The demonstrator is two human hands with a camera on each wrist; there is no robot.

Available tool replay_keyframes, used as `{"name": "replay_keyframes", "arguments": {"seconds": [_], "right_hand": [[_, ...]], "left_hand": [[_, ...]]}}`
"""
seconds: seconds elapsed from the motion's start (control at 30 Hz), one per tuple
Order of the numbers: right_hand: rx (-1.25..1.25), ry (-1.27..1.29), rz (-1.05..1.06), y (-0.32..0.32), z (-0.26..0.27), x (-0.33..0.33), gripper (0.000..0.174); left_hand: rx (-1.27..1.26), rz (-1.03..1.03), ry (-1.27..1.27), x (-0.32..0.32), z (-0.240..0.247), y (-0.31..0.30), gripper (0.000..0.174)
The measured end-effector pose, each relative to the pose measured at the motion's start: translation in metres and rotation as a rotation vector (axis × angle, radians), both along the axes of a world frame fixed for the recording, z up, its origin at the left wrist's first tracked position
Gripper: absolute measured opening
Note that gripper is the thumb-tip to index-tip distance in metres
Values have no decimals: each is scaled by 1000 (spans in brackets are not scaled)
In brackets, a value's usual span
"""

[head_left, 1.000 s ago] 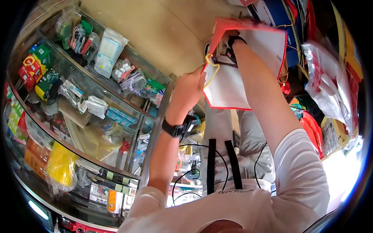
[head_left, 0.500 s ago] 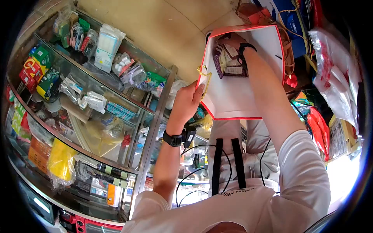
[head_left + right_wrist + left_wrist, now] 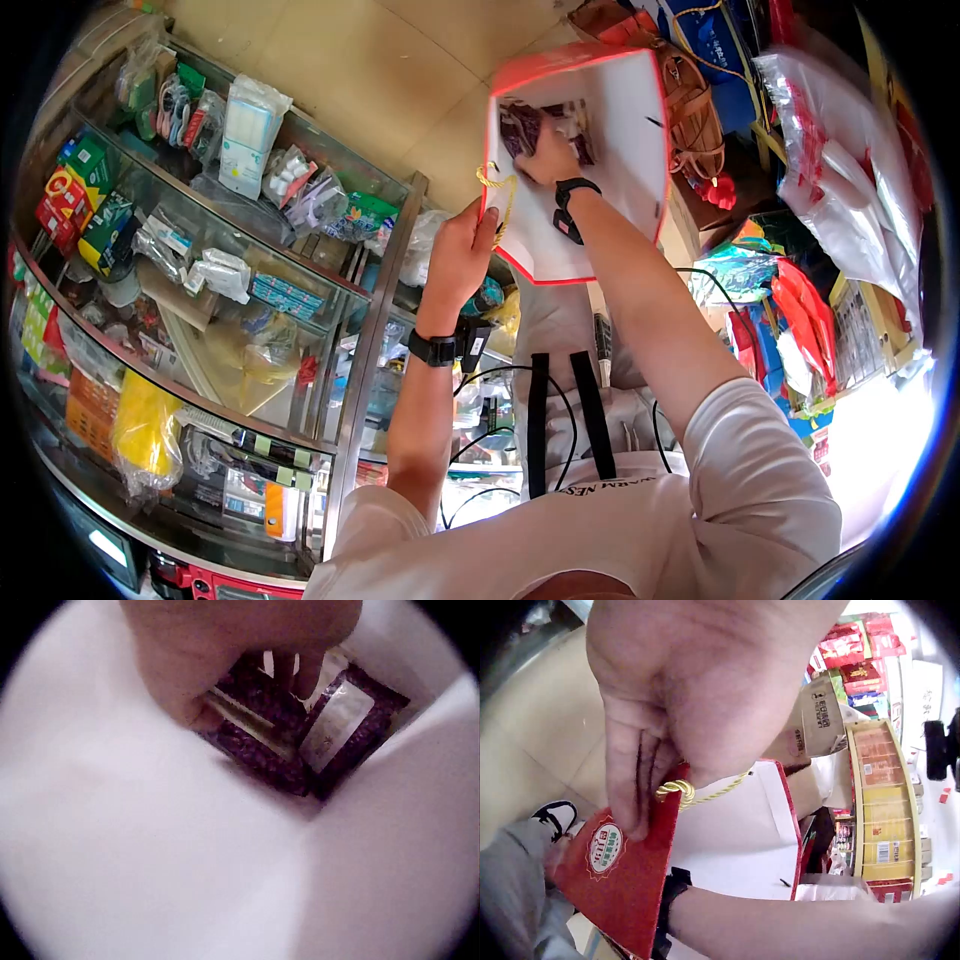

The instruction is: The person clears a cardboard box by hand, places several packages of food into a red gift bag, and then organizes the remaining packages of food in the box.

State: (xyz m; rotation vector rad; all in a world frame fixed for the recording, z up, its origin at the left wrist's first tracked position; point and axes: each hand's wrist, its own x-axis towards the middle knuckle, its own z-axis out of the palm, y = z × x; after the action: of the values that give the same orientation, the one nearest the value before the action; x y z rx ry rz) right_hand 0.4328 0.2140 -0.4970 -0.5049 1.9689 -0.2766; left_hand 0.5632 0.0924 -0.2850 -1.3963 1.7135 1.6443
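A red gift bag (image 3: 632,125) with a white inside stands tilted open before the person. The left hand (image 3: 458,262) pinches its near left edge, beside a twisted yellow cord handle (image 3: 676,791); in the left wrist view the fingers lie over the red outer face, by a round label (image 3: 605,848). Deep inside the bag, the right hand (image 3: 552,160) grips a dark purple packet (image 3: 259,754), thumb on one side and fingers on the other. Another purple packet (image 3: 346,724) with a pale label leans beside it at the bottom. Part of the gripped packet is hidden by the hand.
A glass display counter (image 3: 400,235) with packaged goods runs along the left. At right are a brown bag (image 3: 700,120), clear plastic packaging (image 3: 850,170) and red packets (image 3: 805,320). Black cables (image 3: 570,410) hang across the person's front.
The bag and both hands have shifted left in the head view since half a second ago. More of the bag's inside shows than a second ago. The right hand stays inside among the packets.
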Motion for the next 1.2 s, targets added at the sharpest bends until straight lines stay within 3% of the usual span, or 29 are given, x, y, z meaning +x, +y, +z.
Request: {"name": "replay_keyframes", "arguments": {"seconds": [0.07, 0.13, 0.23, 0.27, 0.37, 0.43, 0.53, 0.6, 0.63, 0.73, 0.77, 0.83, 1.03, 1.07, 1.17, 1.2], "right_hand": [[-13, -89, 6, -1, 1, 7, 101], [-177, -2, 113, -6, -2, 18, 109], [-70, 11, 161, -20, -8, 21, 114], [-7, -42, 90, -32, -12, 15, 113], [115, -23, 39, -45, -29, 3, 108], [75, -133, -68, -47, -23, -29, 88], [44, 6, 12, -42, -36, -44, 73], [174, -222, 108, -50, -34, -71, 65], [650, -552, 605, -72, -33, -98, 64], [734, -635, 767, -69, -55, -92, 75], [640, -378, 945, -65, -53, -84, 80], [534, -115, 1114, -63, -54, -79, 84], [195, -201, 939, -52, -25, -73, 93], [103, -94, 933, -46, -25, -69, 99], [287, -294, 923, -43, -28, -61, 103], [267, -228, 917, -29, -32, -54, 99]], "left_hand": [[-30, -36, -12, 3, -1, -2, 32], [-38, 3, 45, 7, -6, -1, 26], [-25, -23, 30, 6, 1, -7, 25], [-23, -33, 23, 7, 2, -9, 25], [-45, -82, 2, 8, 2, -14, 30], [-64, -126, -105, 9, -6, -17, 25], [-81, -77, -89, 13, -19, -16, 24], [-123, -122, -74, 3, -13, -20, 25], [-176, -155, -61, -4, -11, -24, 25], [-245, -169, 29, -11, -11, -25, 29], [-245, -168, 28, -16, -5, -25, 29], [-213, -134, 93, -24, 8, -26, 27], [-95, -70, 59, -7, 7, -26, 27], [-113, -84, 58, -3, 8, -29, 27], [-8, -75, -40, 1, 15, -34, 29], [-5, -79, -39, 6, 13, -31, 29]]}}
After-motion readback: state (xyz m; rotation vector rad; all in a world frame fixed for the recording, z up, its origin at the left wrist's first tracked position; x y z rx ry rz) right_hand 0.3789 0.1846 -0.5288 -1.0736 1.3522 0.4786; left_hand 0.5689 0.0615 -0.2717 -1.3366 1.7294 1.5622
